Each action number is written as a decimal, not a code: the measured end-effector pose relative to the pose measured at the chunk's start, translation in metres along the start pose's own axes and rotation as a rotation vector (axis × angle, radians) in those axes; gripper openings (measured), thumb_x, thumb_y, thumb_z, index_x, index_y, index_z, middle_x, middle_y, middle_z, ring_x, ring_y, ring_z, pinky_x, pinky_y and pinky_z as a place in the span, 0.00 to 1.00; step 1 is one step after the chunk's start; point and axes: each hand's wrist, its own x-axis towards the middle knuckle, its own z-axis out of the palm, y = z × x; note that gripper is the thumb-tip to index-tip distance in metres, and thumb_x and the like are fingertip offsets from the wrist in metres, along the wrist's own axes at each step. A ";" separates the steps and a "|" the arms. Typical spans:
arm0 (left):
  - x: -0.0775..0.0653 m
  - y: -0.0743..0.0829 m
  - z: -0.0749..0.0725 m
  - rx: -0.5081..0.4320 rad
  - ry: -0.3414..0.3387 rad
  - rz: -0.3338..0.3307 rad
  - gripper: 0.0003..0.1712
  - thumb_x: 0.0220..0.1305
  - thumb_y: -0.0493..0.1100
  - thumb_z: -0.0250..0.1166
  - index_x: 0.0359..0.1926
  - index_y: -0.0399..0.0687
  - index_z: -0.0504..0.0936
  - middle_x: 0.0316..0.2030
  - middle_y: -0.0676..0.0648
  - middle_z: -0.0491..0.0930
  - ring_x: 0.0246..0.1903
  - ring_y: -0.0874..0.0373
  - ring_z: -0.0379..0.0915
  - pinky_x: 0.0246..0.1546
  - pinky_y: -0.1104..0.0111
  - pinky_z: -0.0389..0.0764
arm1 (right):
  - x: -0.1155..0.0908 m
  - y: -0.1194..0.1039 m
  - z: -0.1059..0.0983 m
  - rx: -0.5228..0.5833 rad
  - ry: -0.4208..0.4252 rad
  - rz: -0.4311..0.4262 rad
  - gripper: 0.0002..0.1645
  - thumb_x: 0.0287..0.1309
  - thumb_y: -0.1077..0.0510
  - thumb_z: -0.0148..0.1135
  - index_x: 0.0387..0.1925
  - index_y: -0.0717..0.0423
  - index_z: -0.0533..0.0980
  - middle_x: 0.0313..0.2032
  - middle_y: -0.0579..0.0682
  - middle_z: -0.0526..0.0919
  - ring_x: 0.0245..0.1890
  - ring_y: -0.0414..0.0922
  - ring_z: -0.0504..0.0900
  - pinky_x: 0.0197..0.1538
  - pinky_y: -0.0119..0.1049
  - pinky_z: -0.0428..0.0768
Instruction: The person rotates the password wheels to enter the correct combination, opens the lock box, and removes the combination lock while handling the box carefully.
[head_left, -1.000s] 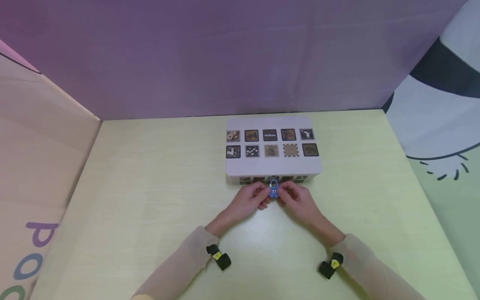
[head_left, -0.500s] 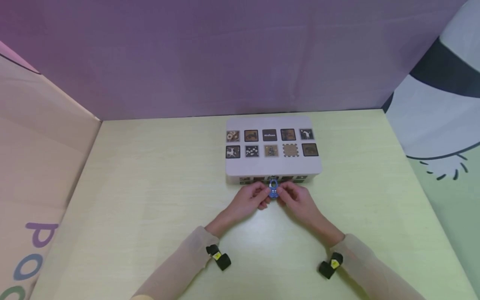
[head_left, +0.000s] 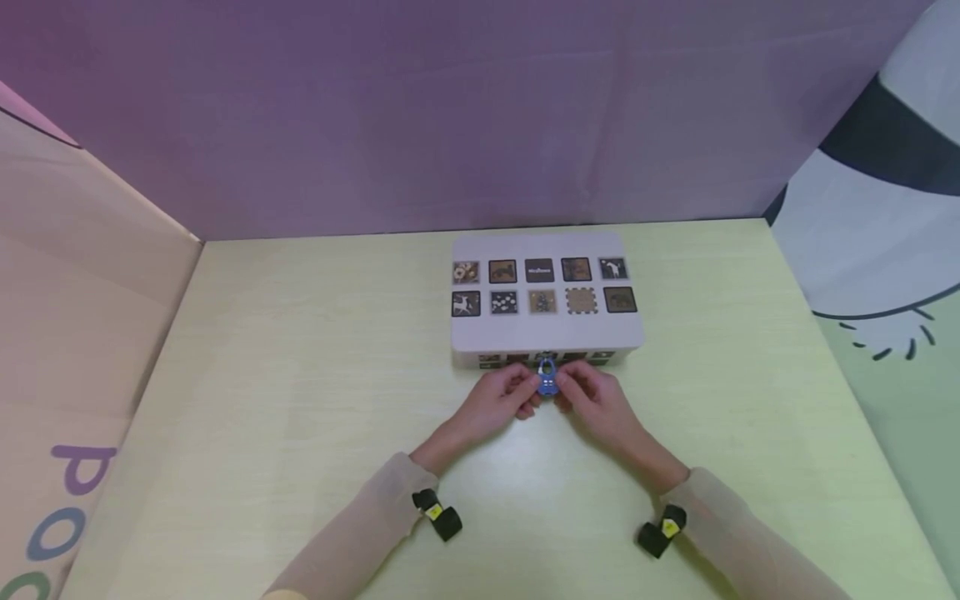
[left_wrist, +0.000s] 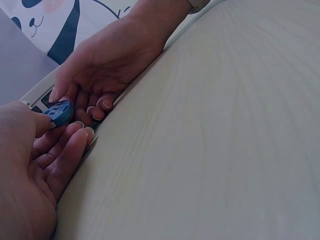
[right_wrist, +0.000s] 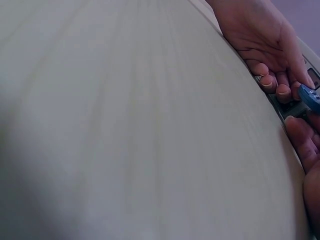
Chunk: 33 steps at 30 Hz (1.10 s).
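A small blue combination padlock [head_left: 547, 382] with a row of dials sits at the front of a white box [head_left: 543, 333], its shackle pointing toward the box. My left hand [head_left: 497, 402] pinches the padlock's left side between thumb and fingers. From the other side, my right hand [head_left: 600, 407] holds the right edge with thumb and forefinger. In the left wrist view the padlock [left_wrist: 61, 113] lies between both hands, dials up. Only part of the padlock [right_wrist: 311, 97] enters the right wrist view. Whether the shackle passes through the box's clasp cannot be made out.
Rows of small dark and brown square pictures mark the box's lid and front. The box stands on a pale wooden table [head_left: 315, 358], near its back edge. A purple backdrop [head_left: 480, 117] rises behind, with printed panels at both sides.
The right fingertips have shifted very slightly at the padlock's edge. Both arms, the padlock and the box stay in place.
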 end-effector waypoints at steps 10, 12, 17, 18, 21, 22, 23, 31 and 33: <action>0.000 -0.001 0.000 0.007 -0.005 0.010 0.13 0.79 0.45 0.56 0.46 0.38 0.79 0.35 0.45 0.83 0.32 0.58 0.81 0.38 0.69 0.89 | -0.001 0.002 -0.001 -0.022 -0.008 0.015 0.07 0.72 0.64 0.59 0.43 0.67 0.78 0.31 0.57 0.84 0.29 0.42 0.81 0.35 0.30 0.85; 0.000 -0.001 0.000 0.005 -0.005 0.011 0.13 0.79 0.45 0.56 0.46 0.38 0.79 0.36 0.44 0.83 0.32 0.58 0.81 0.38 0.69 0.89 | -0.001 0.002 -0.001 -0.025 -0.012 0.014 0.07 0.72 0.64 0.59 0.43 0.66 0.78 0.31 0.57 0.84 0.29 0.42 0.81 0.35 0.30 0.85; 0.000 0.000 0.000 0.002 -0.002 0.007 0.13 0.79 0.45 0.57 0.47 0.37 0.80 0.36 0.44 0.84 0.32 0.58 0.81 0.39 0.68 0.89 | -0.001 0.003 0.000 -0.028 -0.019 -0.004 0.07 0.72 0.64 0.59 0.43 0.67 0.79 0.31 0.56 0.84 0.29 0.41 0.81 0.35 0.29 0.84; 0.000 0.000 0.000 0.003 -0.002 0.006 0.13 0.79 0.45 0.57 0.47 0.38 0.80 0.36 0.44 0.84 0.32 0.58 0.81 0.39 0.68 0.89 | -0.001 0.003 0.000 -0.032 -0.018 -0.006 0.07 0.72 0.64 0.59 0.43 0.67 0.79 0.31 0.56 0.84 0.29 0.41 0.81 0.34 0.29 0.84; -0.001 0.001 0.000 0.001 -0.002 0.008 0.13 0.79 0.45 0.56 0.46 0.37 0.80 0.36 0.44 0.84 0.32 0.58 0.81 0.39 0.68 0.89 | 0.000 0.002 -0.001 -0.043 -0.017 -0.006 0.08 0.73 0.63 0.59 0.43 0.66 0.79 0.30 0.55 0.84 0.29 0.41 0.81 0.34 0.29 0.84; -0.001 0.002 0.000 0.001 -0.001 0.010 0.13 0.79 0.45 0.56 0.47 0.38 0.80 0.36 0.44 0.84 0.32 0.58 0.81 0.39 0.68 0.89 | 0.000 0.002 -0.001 -0.051 -0.016 -0.005 0.08 0.73 0.63 0.59 0.43 0.66 0.79 0.30 0.55 0.84 0.29 0.41 0.81 0.35 0.29 0.85; -0.001 0.002 0.000 0.003 -0.001 0.010 0.13 0.79 0.45 0.56 0.47 0.38 0.80 0.36 0.44 0.84 0.32 0.59 0.81 0.38 0.68 0.89 | 0.000 0.002 -0.001 -0.056 -0.014 -0.003 0.08 0.73 0.62 0.59 0.43 0.66 0.79 0.30 0.54 0.84 0.29 0.41 0.81 0.35 0.29 0.85; -0.001 0.003 0.000 0.005 -0.002 0.008 0.13 0.80 0.45 0.56 0.47 0.38 0.80 0.36 0.45 0.84 0.32 0.58 0.81 0.39 0.68 0.89 | 0.000 0.002 -0.001 -0.064 -0.014 -0.003 0.08 0.73 0.63 0.58 0.43 0.67 0.79 0.30 0.54 0.84 0.29 0.40 0.81 0.36 0.30 0.85; -0.001 0.003 0.000 0.004 -0.001 0.009 0.13 0.80 0.45 0.56 0.47 0.38 0.80 0.36 0.45 0.84 0.32 0.58 0.81 0.39 0.68 0.89 | 0.000 0.001 0.000 -0.068 -0.012 -0.002 0.08 0.73 0.63 0.58 0.42 0.66 0.79 0.30 0.54 0.84 0.29 0.40 0.81 0.35 0.30 0.85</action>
